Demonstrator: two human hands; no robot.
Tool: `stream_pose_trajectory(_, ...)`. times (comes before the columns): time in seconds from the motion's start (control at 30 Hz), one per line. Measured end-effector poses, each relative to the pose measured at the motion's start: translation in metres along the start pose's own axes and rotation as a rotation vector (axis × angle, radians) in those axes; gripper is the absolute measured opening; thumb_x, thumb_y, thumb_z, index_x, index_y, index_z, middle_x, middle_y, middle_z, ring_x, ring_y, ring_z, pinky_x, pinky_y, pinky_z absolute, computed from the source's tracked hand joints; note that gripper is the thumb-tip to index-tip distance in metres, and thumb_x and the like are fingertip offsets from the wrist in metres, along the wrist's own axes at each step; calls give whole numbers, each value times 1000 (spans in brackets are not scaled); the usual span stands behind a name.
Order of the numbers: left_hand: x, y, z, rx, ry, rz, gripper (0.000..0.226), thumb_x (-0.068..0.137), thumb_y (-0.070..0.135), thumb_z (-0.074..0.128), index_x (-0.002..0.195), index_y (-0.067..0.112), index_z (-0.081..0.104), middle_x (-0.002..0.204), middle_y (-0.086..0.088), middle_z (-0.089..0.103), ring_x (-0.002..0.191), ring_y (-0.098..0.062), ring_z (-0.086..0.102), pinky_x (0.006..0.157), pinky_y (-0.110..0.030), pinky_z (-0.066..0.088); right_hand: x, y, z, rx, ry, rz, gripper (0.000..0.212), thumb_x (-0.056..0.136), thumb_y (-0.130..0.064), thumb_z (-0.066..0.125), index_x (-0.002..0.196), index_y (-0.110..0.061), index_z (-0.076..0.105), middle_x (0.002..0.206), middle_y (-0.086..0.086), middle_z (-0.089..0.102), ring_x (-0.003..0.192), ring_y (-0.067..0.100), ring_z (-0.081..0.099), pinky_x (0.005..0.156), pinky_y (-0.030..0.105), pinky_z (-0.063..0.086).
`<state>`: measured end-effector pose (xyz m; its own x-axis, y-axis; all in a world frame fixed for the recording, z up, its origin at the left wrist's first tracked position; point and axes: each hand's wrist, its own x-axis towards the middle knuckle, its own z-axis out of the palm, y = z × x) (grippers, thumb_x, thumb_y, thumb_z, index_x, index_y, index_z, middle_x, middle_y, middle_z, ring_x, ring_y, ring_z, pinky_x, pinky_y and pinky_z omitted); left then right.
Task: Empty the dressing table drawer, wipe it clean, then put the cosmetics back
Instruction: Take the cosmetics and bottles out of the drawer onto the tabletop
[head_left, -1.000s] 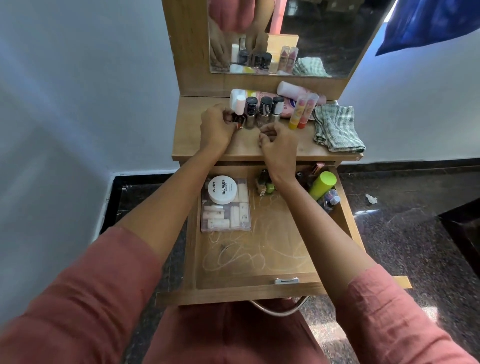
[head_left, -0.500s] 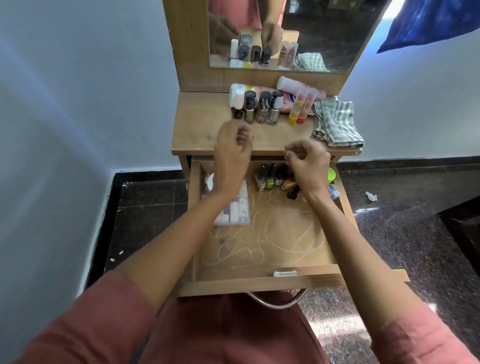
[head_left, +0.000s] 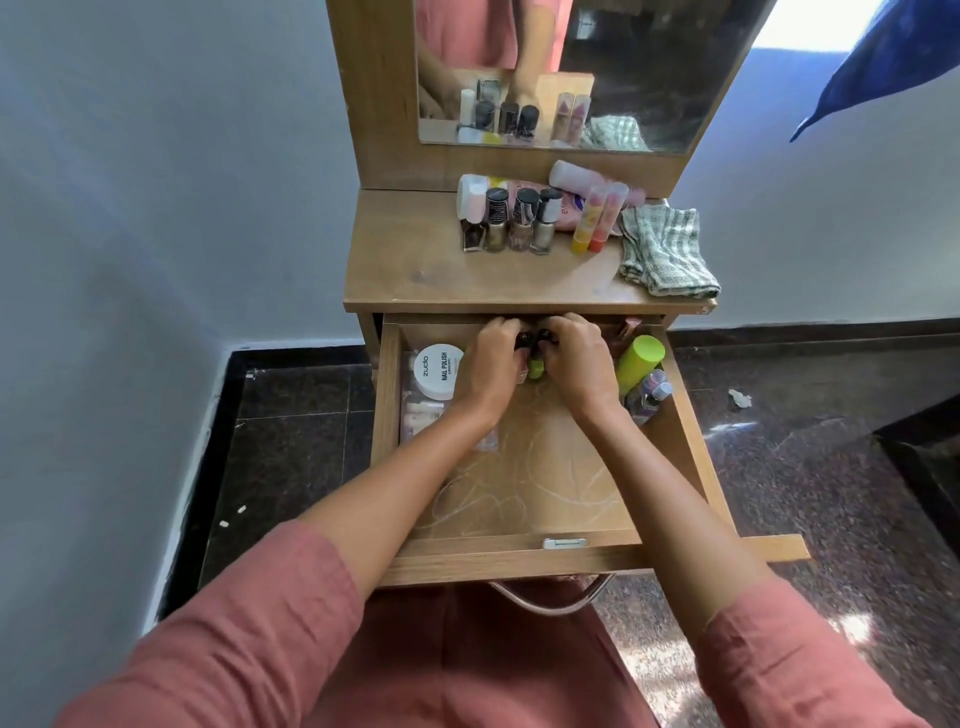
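The fingers of the left hand (head_left: 491, 364) and right hand (head_left: 582, 364) clamp nail-polish bottles (head_left: 535, 368) at the back of the drawer (head_left: 519, 564). Flanking them lie a white jar (head_left: 441, 371) and a green tube (head_left: 641, 358), so emptying appears partly done. Beyond, the table (head_left: 415, 270) carries the cleared cosmetics (head_left: 511, 221) and the cloth (head_left: 665, 249); wiping and restocking are outstanding.

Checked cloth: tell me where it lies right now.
Head view: the checked cloth lies folded on the tabletop, far right, beside the two lip balm sticks.

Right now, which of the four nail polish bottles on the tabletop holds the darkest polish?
The leftmost bottle, dark brown; the three to its right are pale gold, pinkish and silver.
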<state>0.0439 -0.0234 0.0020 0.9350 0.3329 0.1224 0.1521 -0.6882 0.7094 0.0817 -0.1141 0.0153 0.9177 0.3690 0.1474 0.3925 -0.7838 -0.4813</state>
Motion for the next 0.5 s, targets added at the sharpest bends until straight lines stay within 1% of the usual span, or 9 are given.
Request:
stream_pose_trajectory(0.1, -1, -1, -1, -25, 10, -6, 22, 83, 4, 60, 104, 7, 64, 107, -12, 64, 99, -29, 60, 81, -39, 50, -5, 1, 3, 2, -19, -28, 25, 79, 3, 51, 100, 0, 63, 100, 16, 61, 95, 36, 58, 79, 46, 48)
stream_pose_trajectory(0.2, -5, -1, -2, -39, 12, 2, 23, 83, 2, 59, 104, 6, 65, 106, -12, 65, 98, -27, 61, 84, -37, 50, -10, 1, 2, 50, -5, -27, 30, 77, 5, 54, 104, -4, 64, 101, 14, 66, 97, 32, 61, 80, 40, 49)
stream_pose_trajectory(0.3, -8, 1, -10, -73, 35, 20, 23, 84, 3, 59, 106, 6, 66, 105, -12, 66, 96, -24, 62, 80, -26, 47, -12, -4, -6, 115, 40, -15, 35, 76, 5, 57, 108, -5, 65, 107, 14, 68, 101, 29, 62, 88, 37, 49)
stream_pose_trajectory(0.37, -9, 7, -20, -110, 81, 44, 22, 84, 3, 60, 104, 6, 67, 104, -11, 67, 94, -21, 62, 77, -20, 44, -11, -8, -16, 154, 65, -37, 32, 76, 5, 59, 106, -3, 66, 105, 15, 69, 98, 28, 64, 89, 38, 50)
stream_pose_trajectory(0.43, -10, 16, -32, -163, 130, 66, 22, 83, 1, 62, 104, 6, 68, 102, -10, 68, 93, -19, 63, 80, -22, 49, -10, -15, -29, 217, 86, -70, 29, 76, 6, 61, 103, -2, 68, 100, 16, 71, 92, 26, 67, 87, 39, 53)
stream_pose_trajectory(0.47, -10, 20, -39, -188, 148, 69, 23, 83, 1, 62, 105, 6, 68, 102, -9, 69, 92, -17, 63, 79, -23, 51, -9, -20, -36, 245, 92, -86, 28, 76, 6, 61, 102, -2, 68, 98, 16, 71, 88, 24, 68, 85, 38, 54)
stream_pose_trajectory(0.5, -9, 24, -46, -209, 161, 75, 24, 83, 2, 62, 106, 7, 67, 102, -7, 69, 89, -15, 63, 75, -19, 52, -8, -25, -43, 268, 95, -100, 27, 77, 5, 61, 103, -1, 67, 97, 17, 71, 85, 21, 69, 83, 34, 56)
